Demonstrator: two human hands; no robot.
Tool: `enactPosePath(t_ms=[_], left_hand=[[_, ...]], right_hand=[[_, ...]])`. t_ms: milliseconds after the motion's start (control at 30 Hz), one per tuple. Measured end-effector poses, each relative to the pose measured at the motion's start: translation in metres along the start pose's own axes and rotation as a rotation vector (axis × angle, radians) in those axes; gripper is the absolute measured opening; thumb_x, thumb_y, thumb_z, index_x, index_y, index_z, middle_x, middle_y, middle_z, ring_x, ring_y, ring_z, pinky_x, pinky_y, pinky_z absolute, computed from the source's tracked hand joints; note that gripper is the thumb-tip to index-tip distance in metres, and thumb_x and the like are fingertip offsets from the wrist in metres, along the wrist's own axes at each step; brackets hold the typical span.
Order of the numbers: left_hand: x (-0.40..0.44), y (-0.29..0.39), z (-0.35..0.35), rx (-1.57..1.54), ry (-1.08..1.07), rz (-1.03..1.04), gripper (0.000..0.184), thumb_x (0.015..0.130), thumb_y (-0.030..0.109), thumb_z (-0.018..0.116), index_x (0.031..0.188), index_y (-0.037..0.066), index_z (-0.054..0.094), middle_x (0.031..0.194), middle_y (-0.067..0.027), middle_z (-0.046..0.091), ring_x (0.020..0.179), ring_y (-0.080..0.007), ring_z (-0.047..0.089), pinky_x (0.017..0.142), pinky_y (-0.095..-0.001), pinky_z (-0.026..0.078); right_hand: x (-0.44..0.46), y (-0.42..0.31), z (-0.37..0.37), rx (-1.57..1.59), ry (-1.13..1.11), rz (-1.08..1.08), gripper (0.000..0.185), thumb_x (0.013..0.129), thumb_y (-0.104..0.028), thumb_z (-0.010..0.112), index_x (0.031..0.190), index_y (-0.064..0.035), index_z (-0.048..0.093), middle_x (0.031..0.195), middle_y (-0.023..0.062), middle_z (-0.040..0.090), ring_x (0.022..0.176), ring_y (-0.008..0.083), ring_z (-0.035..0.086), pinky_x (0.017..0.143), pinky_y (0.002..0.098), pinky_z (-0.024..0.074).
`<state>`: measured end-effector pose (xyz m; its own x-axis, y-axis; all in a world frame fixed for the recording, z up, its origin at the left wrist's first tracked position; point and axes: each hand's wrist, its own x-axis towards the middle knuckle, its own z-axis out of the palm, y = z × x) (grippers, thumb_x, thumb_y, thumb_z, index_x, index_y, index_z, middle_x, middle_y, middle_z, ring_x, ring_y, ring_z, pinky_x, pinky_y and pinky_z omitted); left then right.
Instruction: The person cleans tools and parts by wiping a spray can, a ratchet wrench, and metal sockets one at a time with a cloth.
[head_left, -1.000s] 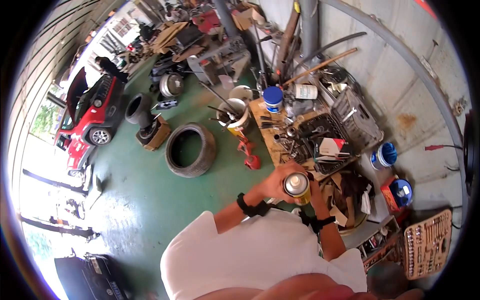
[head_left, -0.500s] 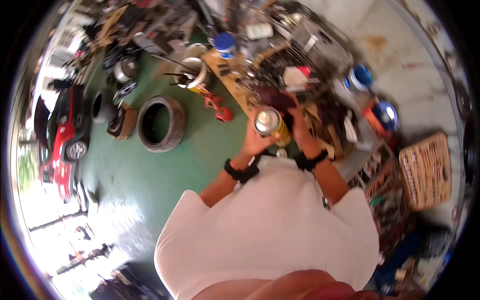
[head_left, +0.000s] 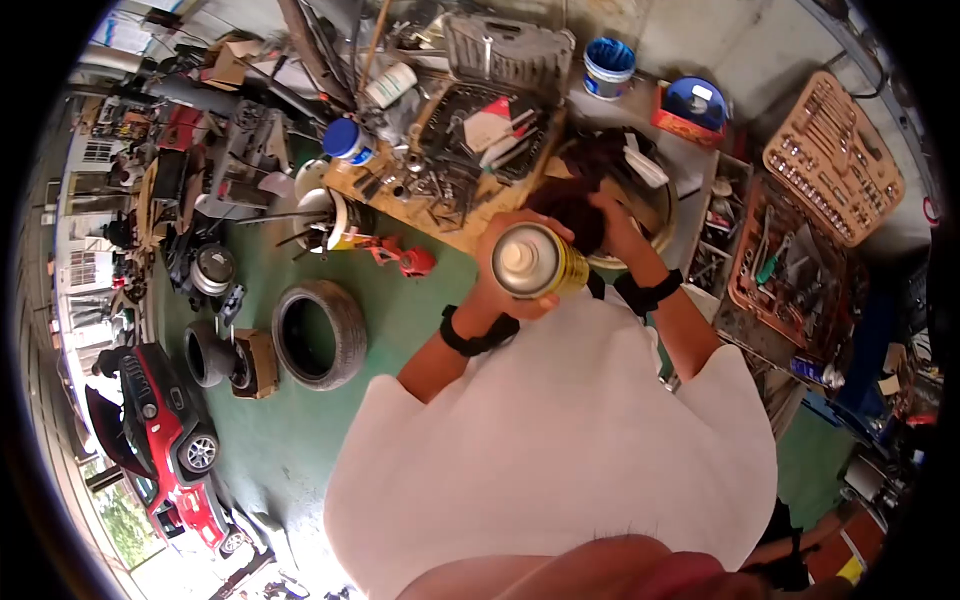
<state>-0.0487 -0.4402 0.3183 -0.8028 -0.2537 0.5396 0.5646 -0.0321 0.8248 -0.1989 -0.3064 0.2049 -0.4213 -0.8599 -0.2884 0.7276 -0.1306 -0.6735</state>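
My left hand (head_left: pixel 492 298) is wrapped round a yellow spray can (head_left: pixel 527 262), whose pale top faces the camera. To its right, my right hand (head_left: pixel 622 232) holds a dark reddish-brown cloth (head_left: pixel 572 208), which lies just behind the can. Both hands are in front of my white shirt, close to the corner of the wooden workbench (head_left: pixel 458 232). Black bands circle both wrists. Part of the cloth is hidden by the can and my fingers.
Sockets and an open tool case (head_left: pixel 480 125) lie on the bench. A blue-lidded tub (head_left: pixel 348 141), a white bucket (head_left: pixel 335 215) and a tyre (head_left: pixel 320 334) are at the left. At the right are a tan socket case (head_left: pixel 835 160) and an orange tool tray (head_left: pixel 775 265).
The view has turned to the right, so bench and tyre appear further left. The can now looks larger and nearer, and the dark cloth shows more clearly at my right hand.
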Motion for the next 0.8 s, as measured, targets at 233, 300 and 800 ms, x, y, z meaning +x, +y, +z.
enactPosePath(t_ms=[233,300,800], left_hand=[[-0.008,-0.003,0.002,0.223,0.164,-0.175,0.068,0.067,0.036,0.08,0.114,0.0,0.047,0.102,-0.0099,0.056,0.092,-0.017,0.056,0.084,-0.0313,0.045],[-0.015,-0.005,0.004,0.237,0.334,-0.131,0.073,0.068,0.043,0.078,0.117,-0.001,0.046,0.102,-0.0081,0.054,0.094,-0.0167,0.055,0.084,-0.0313,0.045],[0.01,0.017,0.053,-0.251,0.032,-0.276,0.075,0.067,0.044,0.079,0.114,-0.006,0.048,0.098,-0.0153,0.063,0.09,-0.0231,0.063,0.082,-0.0346,0.049]], right_hand=[[-0.059,-0.05,0.067,-0.318,-0.03,-0.547,0.062,0.089,-0.031,0.047,0.14,0.0006,0.032,0.135,0.0121,0.046,0.123,0.0209,0.046,0.105,0.0348,0.0341],[-0.059,-0.044,0.072,-0.604,-0.153,-0.609,0.067,0.084,-0.034,0.055,0.138,-0.0005,0.034,0.134,0.0136,0.047,0.122,0.0248,0.047,0.104,0.037,0.0349],[-0.145,-0.104,0.082,-1.208,-0.225,-0.462,0.099,0.057,-0.017,0.08,0.144,-0.0113,0.032,0.134,0.0183,0.046,0.112,0.0372,0.052,0.094,0.0408,0.0435]])
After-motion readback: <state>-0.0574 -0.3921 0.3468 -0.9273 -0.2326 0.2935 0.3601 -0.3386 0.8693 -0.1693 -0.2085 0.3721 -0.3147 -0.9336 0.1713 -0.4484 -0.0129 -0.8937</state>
